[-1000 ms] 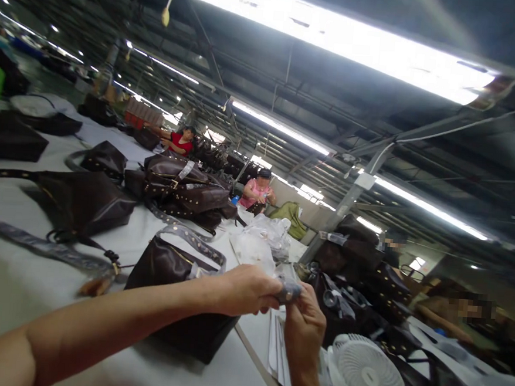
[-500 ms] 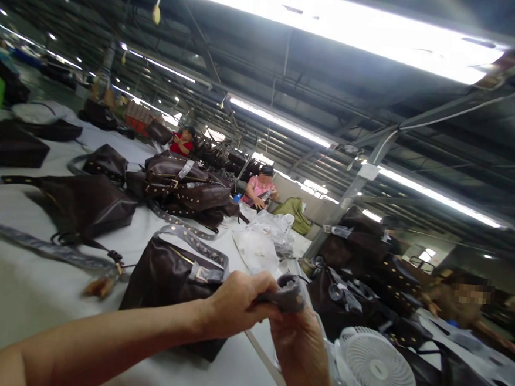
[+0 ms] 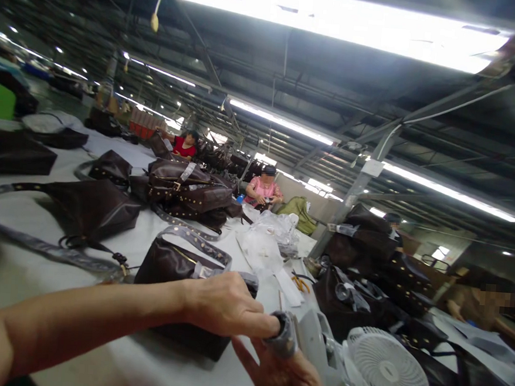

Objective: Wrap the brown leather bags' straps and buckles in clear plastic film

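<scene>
My left hand (image 3: 227, 305) reaches across from the left, its fingers pinched on a small rolled grey strap piece (image 3: 281, 334). My right hand (image 3: 286, 378) lies under it at the bottom edge, palm up with fingers curled against the same roll. Both hands hover over the white table (image 3: 9, 270), just in front of a dark brown handbag (image 3: 177, 267) with a studded grey strap.
Several more brown bags (image 3: 182, 191) lie on the table, one (image 3: 89, 207) at the left. Clear plastic bags (image 3: 267, 235) lie beyond. A small white fan (image 3: 388, 370) stands at right beside dark bags (image 3: 366, 283). Other people sit working in the distance (image 3: 264, 187).
Both hands have dropped lower and closer to me, and the grey piece is now rolled tighter. My right hand has turned from gripping upright to palm up beneath it.
</scene>
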Tool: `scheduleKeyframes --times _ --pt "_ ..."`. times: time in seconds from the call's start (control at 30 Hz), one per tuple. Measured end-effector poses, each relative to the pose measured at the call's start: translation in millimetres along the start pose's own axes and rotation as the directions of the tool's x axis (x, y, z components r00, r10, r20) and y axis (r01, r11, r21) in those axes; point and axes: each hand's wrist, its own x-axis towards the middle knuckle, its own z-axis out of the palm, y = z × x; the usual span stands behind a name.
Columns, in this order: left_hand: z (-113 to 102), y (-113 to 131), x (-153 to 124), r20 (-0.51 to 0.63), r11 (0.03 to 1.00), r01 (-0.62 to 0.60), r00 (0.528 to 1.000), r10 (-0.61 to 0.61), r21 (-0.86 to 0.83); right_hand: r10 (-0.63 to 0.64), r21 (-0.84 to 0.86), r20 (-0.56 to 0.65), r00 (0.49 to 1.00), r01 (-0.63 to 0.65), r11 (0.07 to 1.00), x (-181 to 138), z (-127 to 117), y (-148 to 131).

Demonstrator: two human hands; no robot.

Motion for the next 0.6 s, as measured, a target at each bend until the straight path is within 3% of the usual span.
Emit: scheduleKeyframes --times 0.1,0.17,0.2,0.27,0.3,0.33,0.37,0.4,0.43,0.47,0.5,0.53,0.6 --pt "2.6 4.0 -3.9 0.016 0.999 0.016 1.000 -0.016 0.043 0.014 0.014 -0.002 1.000 -0.014 1.000 -1.5 -0.2 8.0" --pt "5.8 8.8 -3.3 -0.007 0.973 0.206 0.978 -0.208 -0.108 -0.050 -0.036 -0.021 0.999 0.049 0.998 -3.0 3.1 10.0" --pt "7.2 11.4 -1.5 -0.010 0.906 0.342 0.935 -0.355 -0.251 -0.107 -0.095 -0.043 0.993 0.103 0.990 -4.1 4.4 10.3" --pt "8.8 15.6 4.6 0.067 0.595 0.540 0.772 -0.633 -0.596 -0.292 -0.322 -0.115 0.949 0.242 0.915 -6.6 3.9 9.7" --pt "9.1 16.7 8.2 0.151 0.378 0.560 0.681 -0.716 -0.737 -0.434 -0.492 -0.141 0.890 0.317 0.811 -7.9 1.6 8.7" --pt "9.1 16.9 11.7 0.256 0.156 0.540 0.609 -0.751 -0.827 -0.604 -0.676 -0.120 0.788 0.381 0.631 -8.8 -1.7 6.9" --pt "8.9 16.3 14.7 0.359 -0.040 0.499 0.563 -0.745 -0.866 -0.765 -0.831 -0.022 0.644 0.414 0.372 -9.5 -5.7 4.2" --pt "8.6 15.0 16.8 0.448 -0.196 0.460 0.538 -0.714 -0.866 -0.862 -0.913 0.154 0.483 0.402 0.063 -9.6 -9.7 0.8" --pt "8.3 13.5 18.0 0.520 -0.310 0.436 0.530 -0.670 -0.845 -0.865 -0.903 0.368 0.341 0.355 -0.244 -9.3 -13.2 -3.2" --pt "8.1 12.0 18.4 0.570 -0.385 0.425 0.532 -0.626 -0.819 -0.789 -0.817 0.566 0.240 0.295 -0.496 -8.4 -15.8 -7.6" --pt "8.0 10.6 18.2 0.600 -0.427 0.421 0.539 -0.591 -0.800 -0.677 -0.700 0.713 0.184 0.243 -0.671 -7.2 -17.2 -12.0" --pt "8.1 9.7 17.6 0.614 -0.448 0.419 0.549 -0.567 -0.790 -0.569 -0.592 0.806 0.163 0.209 -0.778 -5.7 -17.5 -16.1" --pt "8.5 8.9 16.2 0.626 -0.458 0.428 0.565 -0.537 -0.779 -0.430 -0.459 0.886 0.176 0.189 -0.868 -2.6 -15.7 -22.4"
